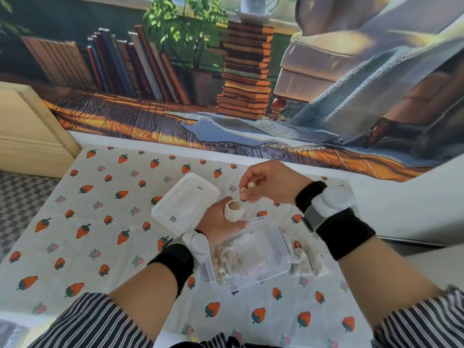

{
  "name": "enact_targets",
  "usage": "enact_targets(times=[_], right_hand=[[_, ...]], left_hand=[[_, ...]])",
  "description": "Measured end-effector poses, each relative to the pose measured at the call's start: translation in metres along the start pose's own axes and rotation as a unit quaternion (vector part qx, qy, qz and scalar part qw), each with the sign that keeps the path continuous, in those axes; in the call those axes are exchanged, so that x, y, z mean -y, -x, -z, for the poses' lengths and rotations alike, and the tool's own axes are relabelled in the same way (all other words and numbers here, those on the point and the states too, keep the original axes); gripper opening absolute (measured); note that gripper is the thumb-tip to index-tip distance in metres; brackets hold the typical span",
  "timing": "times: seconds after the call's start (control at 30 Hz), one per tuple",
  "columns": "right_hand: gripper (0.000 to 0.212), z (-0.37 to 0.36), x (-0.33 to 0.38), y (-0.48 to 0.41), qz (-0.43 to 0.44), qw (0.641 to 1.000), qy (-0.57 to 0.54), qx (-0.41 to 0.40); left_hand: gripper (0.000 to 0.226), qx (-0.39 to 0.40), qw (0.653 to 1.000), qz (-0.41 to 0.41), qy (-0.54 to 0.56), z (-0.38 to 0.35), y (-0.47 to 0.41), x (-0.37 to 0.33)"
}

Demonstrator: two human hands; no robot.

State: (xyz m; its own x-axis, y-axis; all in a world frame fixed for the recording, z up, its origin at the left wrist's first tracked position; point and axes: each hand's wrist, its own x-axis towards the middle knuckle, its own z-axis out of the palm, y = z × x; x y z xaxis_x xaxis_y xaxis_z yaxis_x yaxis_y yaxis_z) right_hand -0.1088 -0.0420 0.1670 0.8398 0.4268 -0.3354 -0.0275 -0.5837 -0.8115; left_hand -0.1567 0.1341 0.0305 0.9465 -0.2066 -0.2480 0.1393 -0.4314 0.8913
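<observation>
Grips soft, light pouch (pixel 233 214) round its open mouth with curled left hand (pixel 218 221); pinches 2 small, hard, roll-prone seeds (pixel 247 187) between right hand (pixel 267 182) fingers (pixel 247 197) just above.

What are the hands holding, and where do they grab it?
The left hand grips a small white pouch round its sides, mouth up. The right hand pinches small beige round pieces between its fingertips, above the pouch.

A small white pouch (pixel 233 214) stands upright in the left hand (pixel 218 219). Its mouth is open upward, and a brown ball (pixel 235 205) shows inside. Two tan balls (pixel 247 187), small and pale, are pinched in the right hand (pixel 266 182), just above the pouch's mouth.
</observation>
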Motion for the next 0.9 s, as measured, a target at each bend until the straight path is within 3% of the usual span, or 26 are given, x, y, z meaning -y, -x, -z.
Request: enact_targets(times=[0.13,0.33,0.73,0.9], right_hand=[[0.014,-0.007,0.01,-0.007,0.011,0.986,0.158,0.043],[0.016,-0.008,0.007,-0.012,0.032,0.962,0.268,0.03],[0.014,0.005,0.01,-0.026,0.038,0.958,0.283,0.028],[0.024,0.015,0.007,-0.028,0.056,0.95,0.307,-0.006]], left_hand=[[0.035,0.018,0.999,-0.011,0.029,0.0,-0.006,-0.009],[0.037,0.024,0.999,-0.02,0.034,0.005,-0.015,-0.014],[0.034,0.024,0.998,-0.015,0.056,0.006,-0.03,-0.02],[0.032,0.008,0.998,-0.026,0.058,0.007,-0.037,-0.022]])
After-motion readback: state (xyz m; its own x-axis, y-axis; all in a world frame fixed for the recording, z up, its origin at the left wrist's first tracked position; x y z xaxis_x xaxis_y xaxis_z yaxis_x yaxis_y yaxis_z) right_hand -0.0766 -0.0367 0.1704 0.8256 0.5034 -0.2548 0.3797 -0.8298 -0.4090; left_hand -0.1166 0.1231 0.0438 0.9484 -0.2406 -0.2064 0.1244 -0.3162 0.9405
